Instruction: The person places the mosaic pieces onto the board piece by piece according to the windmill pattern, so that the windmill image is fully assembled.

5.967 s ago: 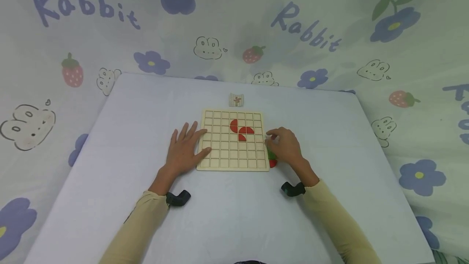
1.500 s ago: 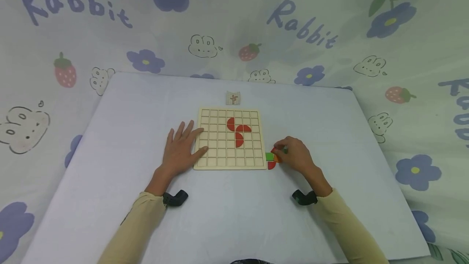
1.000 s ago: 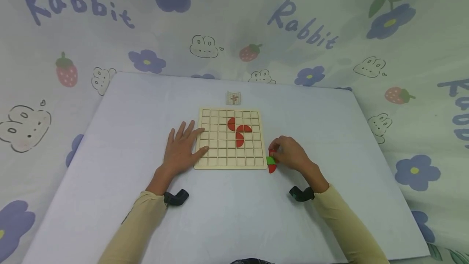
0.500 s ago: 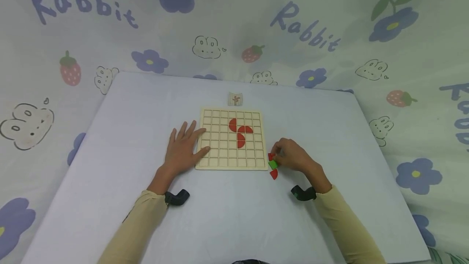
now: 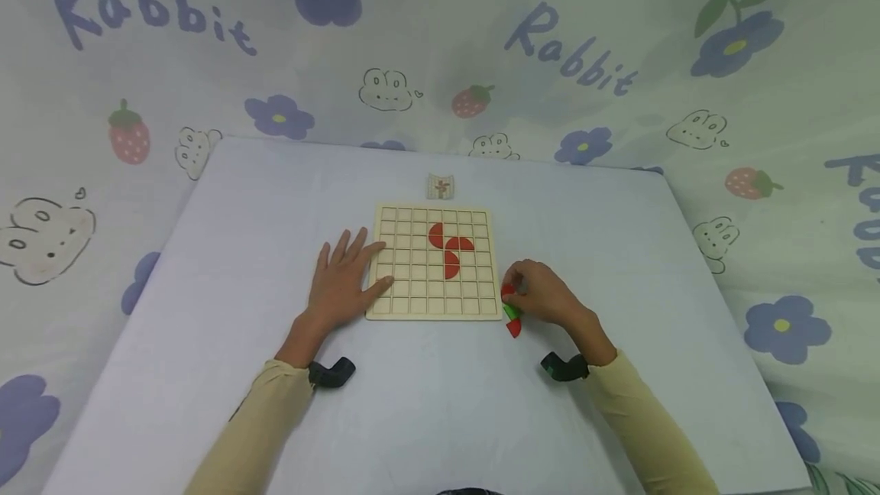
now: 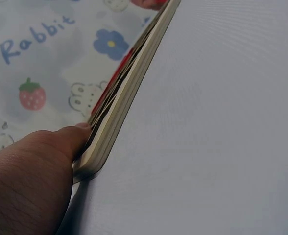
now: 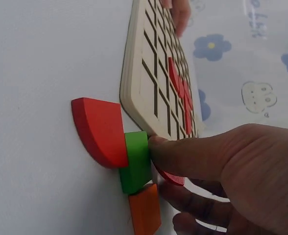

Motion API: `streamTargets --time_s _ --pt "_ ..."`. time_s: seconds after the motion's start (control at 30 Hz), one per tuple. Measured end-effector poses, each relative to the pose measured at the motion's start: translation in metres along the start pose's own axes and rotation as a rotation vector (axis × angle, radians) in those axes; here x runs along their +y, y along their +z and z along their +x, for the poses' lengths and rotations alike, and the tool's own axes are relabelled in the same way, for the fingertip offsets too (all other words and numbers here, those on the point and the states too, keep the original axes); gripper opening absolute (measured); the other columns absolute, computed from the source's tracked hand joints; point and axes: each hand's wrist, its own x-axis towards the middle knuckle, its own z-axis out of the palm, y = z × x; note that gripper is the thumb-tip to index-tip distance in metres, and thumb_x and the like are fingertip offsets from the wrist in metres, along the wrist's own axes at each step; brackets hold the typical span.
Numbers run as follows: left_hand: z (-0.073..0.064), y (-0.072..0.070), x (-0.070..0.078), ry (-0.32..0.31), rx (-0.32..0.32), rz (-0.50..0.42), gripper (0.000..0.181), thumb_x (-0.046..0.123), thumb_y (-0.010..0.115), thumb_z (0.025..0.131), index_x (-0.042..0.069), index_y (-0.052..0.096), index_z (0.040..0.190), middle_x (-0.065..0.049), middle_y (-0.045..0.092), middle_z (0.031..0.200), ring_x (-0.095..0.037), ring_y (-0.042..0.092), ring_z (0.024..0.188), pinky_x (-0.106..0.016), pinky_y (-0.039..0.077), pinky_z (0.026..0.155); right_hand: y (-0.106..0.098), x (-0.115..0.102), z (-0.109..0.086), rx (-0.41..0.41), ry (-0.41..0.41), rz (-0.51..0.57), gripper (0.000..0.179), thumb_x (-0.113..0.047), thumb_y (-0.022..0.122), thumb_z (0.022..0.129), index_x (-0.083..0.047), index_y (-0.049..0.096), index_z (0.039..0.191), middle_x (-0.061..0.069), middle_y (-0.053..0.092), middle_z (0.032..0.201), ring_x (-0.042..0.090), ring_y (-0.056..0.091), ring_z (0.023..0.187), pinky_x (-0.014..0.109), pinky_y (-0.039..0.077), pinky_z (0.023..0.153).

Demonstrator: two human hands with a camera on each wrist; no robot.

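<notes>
A light wooden grid board lies mid-table with several red quarter-circle pieces set in its cells. My left hand rests spread on the board's left edge, thumb and fingertips on the rim. Beside the lower right edge, my right hand pinches a red quarter-circle piece between thumb and fingers, partly hidden by the thumb. Touching or close by that thumb lie a green piece, another red quarter-circle piece and an orange piece.
Behind the board stands a small pattern card showing a reddish pinwheel on a grid. The white table reaches a patterned cloth backdrop. Black wrist mounts sit on both forearms.
Since the oldest frame, another red quarter-circle has been added to the lower shape on the board. My right hand moved down to the loose pieces, which shifted. My left hand stayed put.
</notes>
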Motion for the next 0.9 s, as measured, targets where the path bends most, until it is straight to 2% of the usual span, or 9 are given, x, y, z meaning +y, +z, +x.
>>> streamTargets --time_s 0.1,0.2,0.33,0.43,0.63,0.8,0.9 --pt "-0.001 0.001 0.000 0.002 -0.003 -0.002 0.073 0.062 0.052 0.092 0.021 0.040 0.150 -0.012 0.017 0.162 -0.034 0.004 0.149 -0.057 -0.003 0.115 0.000 0.000 0.000 0.027 0.012 0.017 0.015 -0.011 0.077 0.084 -0.011 0.065 0.094 -0.001 0.062 0.085 0.019 0.054 0.072 0.031 0.049 0.058" --pt "-0.001 0.001 -0.001 -0.001 -0.006 0.000 0.073 0.063 0.052 0.092 0.021 0.040 0.150 -0.012 0.017 0.162 -0.034 0.004 0.149 -0.057 -0.003 0.115 0.001 -0.001 0.002 0.105 0.006 0.035 0.013 -0.010 0.075 0.086 -0.012 0.068 0.097 -0.002 0.063 0.086 0.019 0.054 0.071 0.031 0.049 0.053" --pt "-0.001 0.001 -0.001 -0.002 -0.007 0.002 0.072 0.062 0.052 0.092 0.022 0.040 0.150 -0.012 0.017 0.162 -0.034 0.004 0.149 -0.057 -0.003 0.115 0.003 -0.005 0.009 0.209 -0.069 0.079 0.014 -0.009 0.072 0.089 -0.012 0.071 0.103 -0.001 0.066 0.092 0.019 0.055 0.080 0.032 0.051 0.061" --pt "-0.001 0.000 0.000 0.005 -0.005 0.002 0.072 0.062 0.052 0.092 0.021 0.039 0.150 -0.012 0.017 0.162 -0.035 0.004 0.149 -0.057 -0.002 0.115 0.006 -0.010 0.016 0.245 -0.152 0.127 0.014 -0.006 0.070 0.091 -0.009 0.072 0.104 -0.002 0.065 0.096 0.017 0.057 0.085 0.032 0.050 0.069" --pt "0.000 -0.003 0.001 0.007 0.002 0.002 0.072 0.062 0.051 0.092 0.021 0.039 0.150 -0.012 0.017 0.162 -0.035 0.004 0.149 -0.058 -0.001 0.114 0.008 -0.027 0.033 0.244 -0.282 0.215 0.020 -0.001 0.068 0.091 -0.004 0.071 0.111 0.003 0.062 0.097 0.018 0.061 0.087 0.034 0.055 0.078" --pt "0.001 -0.003 0.000 0.008 0.005 -0.001 0.072 0.063 0.050 0.092 0.022 0.039 0.150 -0.012 0.017 0.162 -0.035 0.005 0.149 -0.058 -0.002 0.114 0.013 -0.041 0.048 0.215 -0.279 0.281 0.030 -0.001 0.071 0.089 -0.002 0.067 0.119 0.008 0.069 0.107 0.018 0.067 0.089 0.033 0.055 0.080" --pt "0.001 -0.001 -0.001 0.005 0.003 0.005 0.073 0.064 0.050 0.092 0.022 0.039 0.151 -0.011 0.016 0.162 -0.034 0.004 0.149 -0.057 -0.002 0.115 0.017 -0.049 0.057 0.207 -0.250 0.360 0.026 -0.003 0.072 0.089 -0.002 0.070 0.115 0.007 0.072 0.103 0.017 0.068 0.087 0.031 0.056 0.078"
